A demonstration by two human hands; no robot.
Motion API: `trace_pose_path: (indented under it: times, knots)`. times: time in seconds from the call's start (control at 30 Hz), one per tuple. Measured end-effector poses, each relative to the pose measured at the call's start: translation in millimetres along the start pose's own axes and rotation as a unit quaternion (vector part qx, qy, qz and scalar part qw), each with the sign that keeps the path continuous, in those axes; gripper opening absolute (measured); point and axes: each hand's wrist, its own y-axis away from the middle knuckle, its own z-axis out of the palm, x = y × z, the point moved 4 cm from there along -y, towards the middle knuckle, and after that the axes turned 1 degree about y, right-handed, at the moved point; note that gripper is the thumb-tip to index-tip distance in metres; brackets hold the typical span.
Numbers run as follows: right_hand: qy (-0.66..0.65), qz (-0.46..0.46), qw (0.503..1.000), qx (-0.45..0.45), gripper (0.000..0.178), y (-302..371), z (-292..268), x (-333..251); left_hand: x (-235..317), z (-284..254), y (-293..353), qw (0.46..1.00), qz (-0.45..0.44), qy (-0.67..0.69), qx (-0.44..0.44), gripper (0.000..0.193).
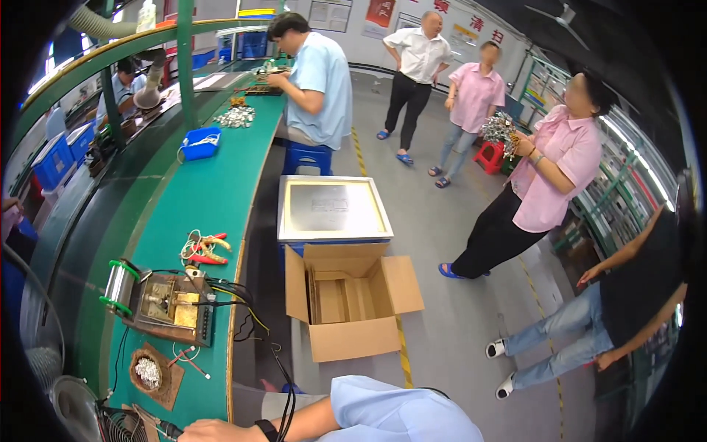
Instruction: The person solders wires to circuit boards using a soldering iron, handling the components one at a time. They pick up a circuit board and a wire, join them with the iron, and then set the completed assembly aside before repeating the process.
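My right hand [224, 431] reaches in from the lower edge over the green workbench [166, 221], with a black band on the wrist. Its fingertips close around a dark pen-like tool [171, 430]; the frame edge cuts off most of the fingers. My left hand is out of view. Beside the tool sits a black round wire guard [124, 426]. Farther up are a brown holder of silvery bits [147, 373] on a brown pad, a soldering station [169, 306] with a spool of solder wire [120, 287], and red-and-yellow pliers [208, 250].
An open cardboard box [353, 295] stands right of the bench, before a silver-framed panel [335, 208]. A blue bin [200, 144] and metal parts [236, 116] lie farther along, near a seated co-worker [317, 88]. Several people stand in the aisle, one holding a bundle of parts [501, 131].
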Motion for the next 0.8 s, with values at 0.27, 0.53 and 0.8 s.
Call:
trace_pose_path:
  times: [0.27, 0.53, 0.8]
  knots:
    - [-0.175, 0.126, 0.976, -0.005, 0.022, 5, 20, 7, 7, -1, 7, 0.996, 0.063, 0.024, 0.061, 0.022]
    - [-0.202, 0.142, 0.969, -0.009, 0.025, -5, 4, -14, 4, -2, 18, 0.997, 0.033, 0.045, 0.051, 0.019]
    - [-0.254, 0.152, 0.954, 0.054, 0.023, 6, 4, 7, 21, -30, 18, 0.981, -0.064, 0.174, 0.063, 0.016]
